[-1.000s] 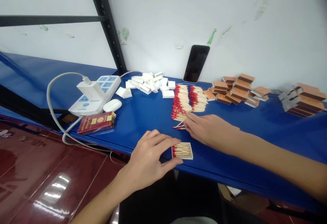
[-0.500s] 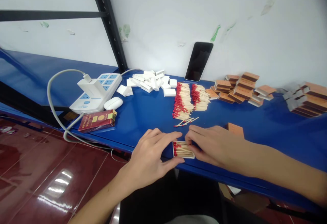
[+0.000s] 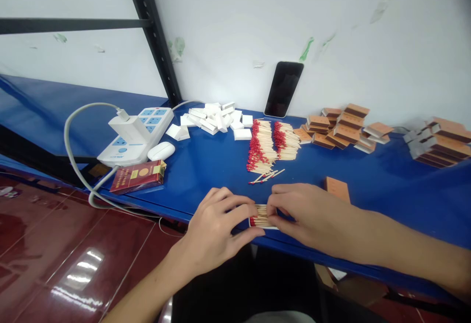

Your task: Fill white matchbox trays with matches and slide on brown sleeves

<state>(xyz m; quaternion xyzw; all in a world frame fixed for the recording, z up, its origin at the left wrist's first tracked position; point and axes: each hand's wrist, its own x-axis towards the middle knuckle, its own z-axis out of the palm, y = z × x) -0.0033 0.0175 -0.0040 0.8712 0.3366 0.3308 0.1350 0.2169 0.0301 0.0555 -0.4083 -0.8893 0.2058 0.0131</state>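
A small white matchbox tray (image 3: 252, 223) filled with red-tipped matches (image 3: 262, 214) lies at the front edge of the blue shelf. My left hand (image 3: 221, 222) grips its left end, thumb along the near side and a fingertip over the match heads. My right hand (image 3: 305, 210) is closed at the tray's right end, its fingertips bent down onto the match sticks and hiding that end. Just beyond are a few loose matches (image 3: 267, 176) and two larger piles of matches (image 3: 262, 146). Behind my right wrist lies an orange matchbox sleeve (image 3: 337, 189).
White trays (image 3: 215, 117) are heaped at the back. Orange matchboxes (image 3: 348, 126) are stacked right, more (image 3: 447, 141) farther right. A phone (image 3: 284, 89) leans on the wall. Left are a power strip (image 3: 162, 115), a white case (image 3: 161, 151) and a red packet (image 3: 138, 175).
My left index finger has come down from above the tray's far corner onto the match heads. My right fingers stay at the tray's right end. The view has shifted slightly.
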